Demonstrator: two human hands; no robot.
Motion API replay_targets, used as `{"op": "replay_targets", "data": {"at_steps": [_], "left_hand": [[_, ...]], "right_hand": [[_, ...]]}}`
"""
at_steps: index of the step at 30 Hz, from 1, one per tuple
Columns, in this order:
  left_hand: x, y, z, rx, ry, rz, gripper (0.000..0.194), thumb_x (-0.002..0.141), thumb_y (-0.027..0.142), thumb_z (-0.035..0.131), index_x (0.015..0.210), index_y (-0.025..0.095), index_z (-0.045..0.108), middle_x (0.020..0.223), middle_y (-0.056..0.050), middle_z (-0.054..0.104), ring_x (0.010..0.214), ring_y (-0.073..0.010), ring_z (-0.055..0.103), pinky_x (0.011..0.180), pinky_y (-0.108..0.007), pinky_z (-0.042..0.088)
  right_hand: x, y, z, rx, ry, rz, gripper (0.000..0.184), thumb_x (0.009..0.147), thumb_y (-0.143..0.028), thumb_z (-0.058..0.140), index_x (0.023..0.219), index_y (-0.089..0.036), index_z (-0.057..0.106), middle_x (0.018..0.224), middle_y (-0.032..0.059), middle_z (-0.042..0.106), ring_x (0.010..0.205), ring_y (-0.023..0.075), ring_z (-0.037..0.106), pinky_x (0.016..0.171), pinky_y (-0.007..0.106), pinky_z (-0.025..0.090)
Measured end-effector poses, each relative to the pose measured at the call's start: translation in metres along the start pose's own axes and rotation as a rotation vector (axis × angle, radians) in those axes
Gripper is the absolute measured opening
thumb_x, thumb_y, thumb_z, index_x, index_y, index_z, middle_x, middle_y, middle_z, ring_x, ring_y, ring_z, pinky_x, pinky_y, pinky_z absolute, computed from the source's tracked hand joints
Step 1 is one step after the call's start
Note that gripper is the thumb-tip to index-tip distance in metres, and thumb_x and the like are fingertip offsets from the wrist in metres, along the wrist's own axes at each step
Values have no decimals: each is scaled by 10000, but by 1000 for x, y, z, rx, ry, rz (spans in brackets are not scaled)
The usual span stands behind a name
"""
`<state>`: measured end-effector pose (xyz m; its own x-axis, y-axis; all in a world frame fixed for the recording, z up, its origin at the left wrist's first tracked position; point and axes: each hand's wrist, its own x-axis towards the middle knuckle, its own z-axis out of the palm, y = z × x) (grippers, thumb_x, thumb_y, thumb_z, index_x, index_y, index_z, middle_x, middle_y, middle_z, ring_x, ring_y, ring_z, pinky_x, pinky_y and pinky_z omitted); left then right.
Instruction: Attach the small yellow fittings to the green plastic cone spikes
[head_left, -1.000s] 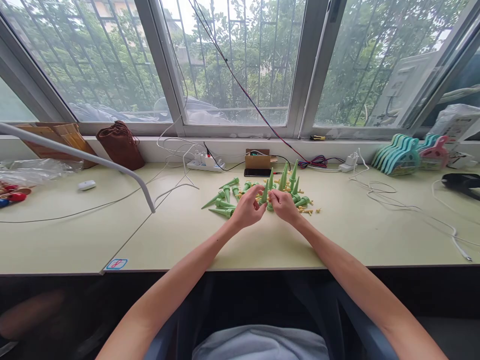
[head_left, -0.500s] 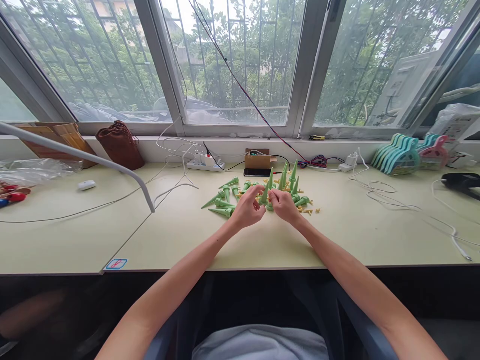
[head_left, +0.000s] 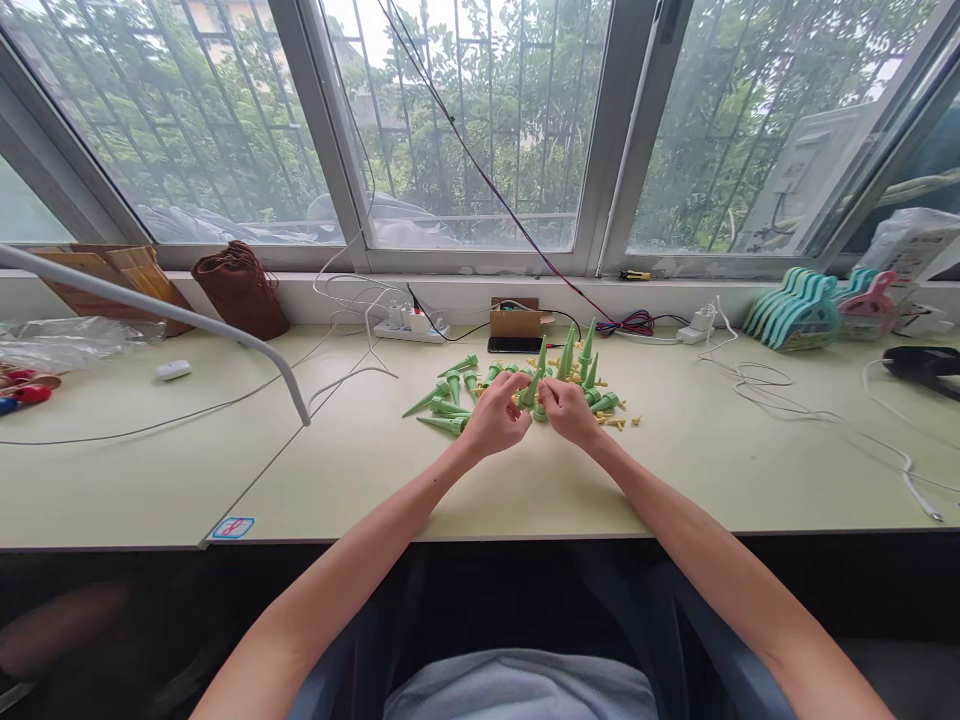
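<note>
Both my hands meet over a pile of green plastic cones [head_left: 450,405] and small yellow pieces [head_left: 616,421] in the middle of the pale green table [head_left: 360,480]. My left hand [head_left: 496,417] is closed, fingers pinched on a green cone [head_left: 531,388] that points up and away. My right hand [head_left: 566,411] is closed too, its fingertips pressed at the base of that same cone. Several more cones [head_left: 586,352] stand upright just behind my hands; others lie on their sides to the left.
A power strip [head_left: 411,326], a small cardboard box [head_left: 514,320] with a black phone [head_left: 514,345], and loose white cables [head_left: 757,380] lie along the window sill. A brown pouch [head_left: 240,290] and white lamp arm [head_left: 150,310] are left; teal and pink plastic shapes [head_left: 799,310] right.
The cone between my fingers has tipped slightly lower; both hands stay in the same spot over the pile.
</note>
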<state>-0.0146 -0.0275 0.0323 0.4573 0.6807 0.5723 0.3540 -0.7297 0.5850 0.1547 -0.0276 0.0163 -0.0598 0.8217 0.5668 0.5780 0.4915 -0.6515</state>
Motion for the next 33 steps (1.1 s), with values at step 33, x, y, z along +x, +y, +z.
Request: {"op": "replay_targets", "data": {"at_steps": [33], "left_hand": [[9, -7, 7, -267, 111, -289, 232, 918, 400, 481, 880, 184, 560, 868, -32, 554, 558, -94, 586, 438, -222, 520]], "right_hand": [[0, -6, 0, -6, 34, -14, 450, 953, -514, 350, 614, -219, 366, 541, 9, 485, 506, 136, 401, 526, 273, 309]]}}
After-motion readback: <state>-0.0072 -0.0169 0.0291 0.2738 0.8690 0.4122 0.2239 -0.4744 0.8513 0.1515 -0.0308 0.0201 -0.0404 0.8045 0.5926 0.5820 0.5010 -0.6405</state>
